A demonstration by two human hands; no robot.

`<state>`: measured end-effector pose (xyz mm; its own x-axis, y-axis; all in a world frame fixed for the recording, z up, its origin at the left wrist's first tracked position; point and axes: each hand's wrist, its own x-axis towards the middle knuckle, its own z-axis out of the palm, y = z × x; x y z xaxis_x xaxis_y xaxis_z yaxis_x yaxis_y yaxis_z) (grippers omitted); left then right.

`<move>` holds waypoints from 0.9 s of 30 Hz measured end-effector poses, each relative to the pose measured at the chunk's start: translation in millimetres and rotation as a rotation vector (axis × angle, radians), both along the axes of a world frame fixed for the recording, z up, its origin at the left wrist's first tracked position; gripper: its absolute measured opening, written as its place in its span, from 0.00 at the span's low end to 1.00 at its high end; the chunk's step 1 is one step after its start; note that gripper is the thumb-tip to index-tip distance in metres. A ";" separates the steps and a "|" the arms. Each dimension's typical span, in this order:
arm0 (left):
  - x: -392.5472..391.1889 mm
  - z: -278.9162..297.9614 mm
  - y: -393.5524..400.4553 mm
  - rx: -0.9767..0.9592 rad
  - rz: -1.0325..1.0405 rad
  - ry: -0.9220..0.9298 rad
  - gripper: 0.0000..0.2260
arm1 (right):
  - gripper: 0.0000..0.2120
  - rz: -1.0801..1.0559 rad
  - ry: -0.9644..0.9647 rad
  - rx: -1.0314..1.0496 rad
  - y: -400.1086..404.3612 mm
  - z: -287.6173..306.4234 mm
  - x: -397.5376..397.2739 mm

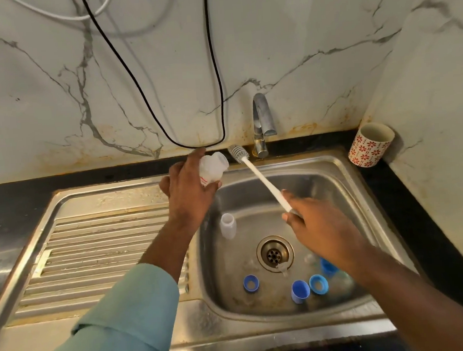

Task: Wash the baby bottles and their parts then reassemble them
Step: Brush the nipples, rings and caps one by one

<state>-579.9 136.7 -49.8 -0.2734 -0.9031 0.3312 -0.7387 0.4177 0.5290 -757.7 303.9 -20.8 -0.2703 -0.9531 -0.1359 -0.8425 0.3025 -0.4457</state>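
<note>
Over a steel sink (342,167), a person's left hand (189,189) grips a clear baby bottle (213,168), tilted with its open mouth toward the tap (262,124). The right hand (314,223) clasps the handle of a white bottle brush (260,177), bristles just beside the bottle's mouth. In the basin near the drain (275,253) lie another small bottle (228,226) and blue caps (300,291).

place: home kitchen, sink corner
sink (342,167): stainless, single basin with ribbed drainboard (101,253) on its left
tap (262,121): chrome, mounted at back rim
walls: marble-look panels (53,78), rust-coloured stains along the bottom edge
bench (425,216): dark stone, wraps round the sink
cup (370,145): red floral print, in the back right corner
cable (214,67): black, hanging down the wall
</note>
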 end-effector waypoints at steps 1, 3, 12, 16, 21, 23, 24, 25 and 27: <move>1.3 -0.7 -2.4 0.074 0.006 0.110 0.31 | 0.23 0.002 -0.087 -0.021 3.2 -2.8 -1.8; 5.1 -7.2 -7.6 0.195 0.030 0.330 0.30 | 0.22 0.007 -0.238 -0.066 10.2 -5.1 -3.0; 9.5 -23.5 -8.7 0.452 -0.038 0.570 0.27 | 0.18 -0.037 -0.560 -0.022 19.0 3.2 -2.8; 10.4 -24.3 -8.5 0.492 -0.089 0.444 0.28 | 0.13 -0.067 -0.583 0.007 16.1 2.6 -10.1; 12.3 -20.8 -15.0 0.443 -0.016 0.487 0.25 | 0.11 -0.030 -0.629 0.017 19.8 10.6 -10.8; 9.8 -19.9 -13.3 0.452 -0.067 0.437 0.26 | 0.07 -0.061 -0.589 0.015 17.6 14.2 -11.1; 8.4 -20.7 -13.6 0.451 -0.086 0.425 0.27 | 0.07 -0.065 -0.572 0.014 16.3 16.2 -11.3; 8.1 -21.7 -14.5 0.445 -0.083 0.438 0.27 | 0.08 -0.059 -0.570 0.022 15.6 18.2 -11.0; 8.2 -21.6 -15.0 0.426 -0.053 0.506 0.25 | 0.08 -0.041 -0.579 0.033 15.0 22.3 -8.4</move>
